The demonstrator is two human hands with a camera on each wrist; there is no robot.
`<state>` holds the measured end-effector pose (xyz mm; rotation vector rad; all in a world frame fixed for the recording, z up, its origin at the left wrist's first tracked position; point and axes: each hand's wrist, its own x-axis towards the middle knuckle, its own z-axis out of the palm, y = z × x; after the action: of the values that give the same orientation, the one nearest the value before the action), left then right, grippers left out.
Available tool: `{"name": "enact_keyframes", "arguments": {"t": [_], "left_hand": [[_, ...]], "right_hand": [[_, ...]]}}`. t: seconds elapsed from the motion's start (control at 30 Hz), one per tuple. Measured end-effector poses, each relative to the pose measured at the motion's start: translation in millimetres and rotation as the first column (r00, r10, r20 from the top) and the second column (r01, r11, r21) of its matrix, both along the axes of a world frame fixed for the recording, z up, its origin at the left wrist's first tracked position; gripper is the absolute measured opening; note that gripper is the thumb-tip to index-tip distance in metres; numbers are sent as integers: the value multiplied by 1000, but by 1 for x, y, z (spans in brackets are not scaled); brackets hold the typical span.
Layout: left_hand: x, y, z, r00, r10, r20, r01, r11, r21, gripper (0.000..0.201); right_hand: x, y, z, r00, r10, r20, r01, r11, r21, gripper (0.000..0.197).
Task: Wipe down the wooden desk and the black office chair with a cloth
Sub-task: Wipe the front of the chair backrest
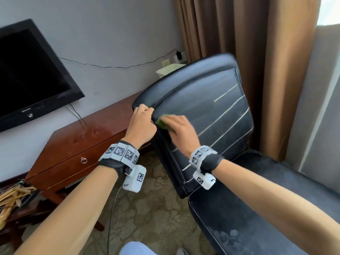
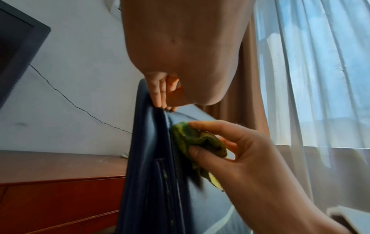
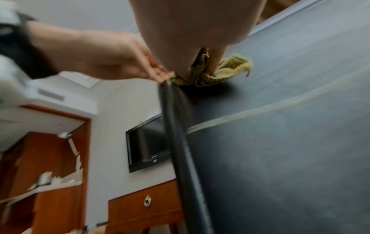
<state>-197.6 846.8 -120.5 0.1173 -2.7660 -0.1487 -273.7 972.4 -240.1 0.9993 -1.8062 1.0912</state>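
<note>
The black office chair (image 1: 206, 115) stands right of centre, its backrest (image 2: 152, 182) facing me and its seat (image 1: 257, 208) low right. My left hand (image 1: 141, 122) grips the backrest's left edge near the top, fingers curled round the rim. My right hand (image 1: 181, 128) holds a crumpled green cloth (image 1: 161, 121) and presses it on the backrest face just beside the left hand. The cloth (image 2: 198, 140) is bunched between thumb and fingers; in the right wrist view the cloth (image 3: 212, 72) lies against the dark leather (image 3: 290, 142). The wooden desk (image 1: 82, 144) stands to the left.
A black TV (image 1: 31, 74) hangs on the wall above the desk, with a thin cable (image 1: 117, 66) running to a socket. Brown curtains (image 1: 257, 52) hang behind the chair. A bin with sticks (image 1: 12, 197) sits low left. Patterned carpet (image 1: 152, 208) lies between desk and chair.
</note>
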Motion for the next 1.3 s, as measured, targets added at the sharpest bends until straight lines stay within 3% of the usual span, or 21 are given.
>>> {"name": "enact_keyframes", "arguments": {"t": [0.07, 0.17, 0.23, 0.37, 0.53, 0.63, 0.7, 0.8, 0.87, 1.1, 1.2, 1.3], "left_hand": [[-1, -4, 6, 1000, -9, 15, 9, 1000, 15, 61], [-1, -8, 12, 998, -26, 52, 26, 1000, 6, 62], [-2, -5, 14, 997, -19, 80, 21, 999, -30, 58], [-10, 8, 11, 991, 50, 121, -32, 988, -151, 48], [-16, 18, 5, 993, 86, 77, -64, 965, -256, 36], [-19, 22, 3, 993, 107, 58, -85, 950, -299, 34], [-21, 24, 4, 992, 117, 51, -96, 946, -310, 34], [-20, 27, 4, 991, 129, 47, -107, 941, -320, 34], [-19, 28, 3, 991, 128, 41, -108, 938, -331, 34], [-21, 28, 4, 989, 142, 46, -120, 938, -325, 32], [-20, 28, 5, 989, 141, 50, -120, 946, -300, 29], [-18, 29, 5, 989, 139, 49, -119, 951, -286, 28]], "right_hand": [[10, -17, -8, 988, 78, -137, -58, 987, 148, 38], [0, -13, -14, 928, 100, -359, 48, 923, 382, 35], [-17, -2, -11, 899, 107, -424, 80, 913, 400, 35], [-60, 41, -5, 964, -29, -264, 98, 963, 251, 37], [-125, 121, -10, 968, -242, -68, 252, 930, 267, 41], [-153, 160, -3, 897, -422, 130, 391, 895, 214, 28], [-174, 183, 6, 819, -493, 293, 474, 869, 141, 31], [-209, 212, 21, 724, -500, 474, 549, 835, 43, 36], [-224, 220, 32, 705, -448, 549, 554, 832, -32, 35], [-189, 156, 34, 702, -389, 596, 557, 822, -120, 20], [-145, 115, 15, 778, -308, 548, 470, 864, -181, 20], [-94, 76, 0, 893, -222, 392, 315, 930, -190, 31]]}}
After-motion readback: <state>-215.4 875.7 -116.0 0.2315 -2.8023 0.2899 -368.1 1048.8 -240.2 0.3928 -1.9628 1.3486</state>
